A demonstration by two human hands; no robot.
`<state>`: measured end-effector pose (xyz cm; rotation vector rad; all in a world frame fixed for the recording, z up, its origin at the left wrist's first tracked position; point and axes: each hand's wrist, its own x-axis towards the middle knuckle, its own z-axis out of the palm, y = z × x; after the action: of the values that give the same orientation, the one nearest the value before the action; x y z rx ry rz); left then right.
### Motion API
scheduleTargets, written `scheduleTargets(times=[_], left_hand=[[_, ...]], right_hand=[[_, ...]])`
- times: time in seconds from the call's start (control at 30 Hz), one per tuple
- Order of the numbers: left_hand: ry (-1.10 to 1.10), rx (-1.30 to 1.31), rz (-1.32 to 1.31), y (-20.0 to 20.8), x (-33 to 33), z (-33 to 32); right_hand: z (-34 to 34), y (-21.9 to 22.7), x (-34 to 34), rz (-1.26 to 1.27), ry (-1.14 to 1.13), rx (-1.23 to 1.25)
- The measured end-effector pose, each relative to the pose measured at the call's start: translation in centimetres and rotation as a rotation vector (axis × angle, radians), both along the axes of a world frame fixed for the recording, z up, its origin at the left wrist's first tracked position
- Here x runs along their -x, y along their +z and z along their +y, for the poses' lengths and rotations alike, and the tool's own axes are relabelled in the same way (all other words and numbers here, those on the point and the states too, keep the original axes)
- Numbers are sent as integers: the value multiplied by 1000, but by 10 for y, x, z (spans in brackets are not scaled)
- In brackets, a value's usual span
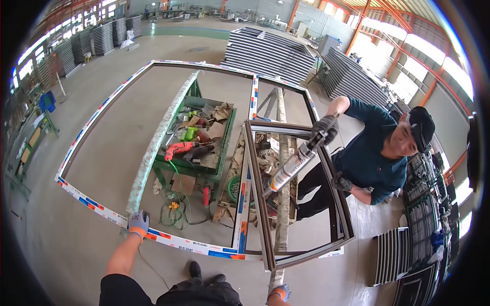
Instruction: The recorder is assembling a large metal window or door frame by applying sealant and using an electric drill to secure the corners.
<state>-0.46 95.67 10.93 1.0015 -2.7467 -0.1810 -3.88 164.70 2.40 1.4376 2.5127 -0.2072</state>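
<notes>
A large window frame (199, 247) wrapped in printed protective film lies flat on two padded support bars. My left hand (138, 223), in a grey glove with an orange cuff, is closed over its near rail, beside the end of the left support bar (162, 143). Gloved likewise, my right hand (280, 292) is at the lower edge, close to the near end of the right support bar (282, 214); its fingers are hard to make out. A smaller dark brown sash frame (301, 259) sits on the right part. Above it, a co-worker holds a sealant gun (293, 167).
Under the large frame stands a green workbench (213, 173) with a red power drill (178, 149), scraps and tools. Cords (176, 217) lie on the floor below. The co-worker (377, 148) stands at the right. Stacked profiles (268, 53) rise behind, and a rack (426, 199) is at far right.
</notes>
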Motion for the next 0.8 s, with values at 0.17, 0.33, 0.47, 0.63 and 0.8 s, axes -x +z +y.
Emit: scheduleTargets(times=[0.17, 0.33, 0.47, 0.63, 0.8], left_hand=[[9, -28, -8, 10, -3, 4], [-53, 111, 39, -21, -10, -9], [-60, 45, -5, -6, 10, -4], [3, -59, -22, 6, 5, -3], [6, -8, -22, 0, -1, -1]], right_hand=[[-8, 21, -2, -18, 59, 30], [-7, 18, -7, -108, 187, -54], [-9, 24, -13, -45, 245, -22], [-15, 34, 6, 51, -65, 108], [-12, 33, 3, 100, -136, 112]])
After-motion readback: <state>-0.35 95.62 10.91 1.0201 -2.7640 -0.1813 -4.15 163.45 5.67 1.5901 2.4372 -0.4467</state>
